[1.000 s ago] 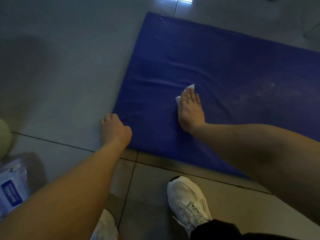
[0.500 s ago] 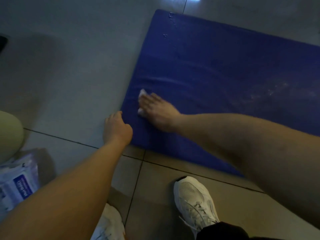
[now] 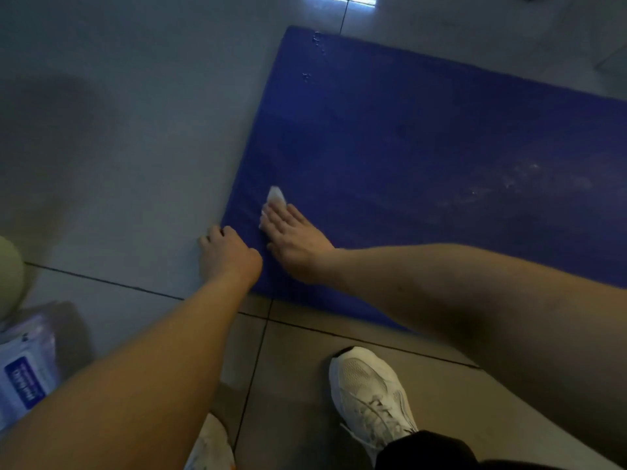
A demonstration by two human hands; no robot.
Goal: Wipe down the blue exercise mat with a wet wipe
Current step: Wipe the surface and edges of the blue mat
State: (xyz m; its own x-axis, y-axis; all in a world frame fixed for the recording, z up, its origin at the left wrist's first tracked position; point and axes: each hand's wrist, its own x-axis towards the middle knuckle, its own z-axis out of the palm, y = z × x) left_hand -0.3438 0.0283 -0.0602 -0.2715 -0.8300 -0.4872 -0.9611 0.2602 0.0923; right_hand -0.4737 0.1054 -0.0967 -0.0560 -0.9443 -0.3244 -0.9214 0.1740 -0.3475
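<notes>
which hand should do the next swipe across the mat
Right: the right hand presses the wet wipe flat on the blue mat, while the left hand rests on the floor beside the mat's edge.

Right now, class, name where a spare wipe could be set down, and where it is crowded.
Free: grey floor left of the blue mat, beyond the left hand; the mat's middle, between droplets and whitish smears. Crowded: the mat's near-left corner, where the right hand presses the wet wipe beside the left hand; near floor by the white shoe.
</notes>
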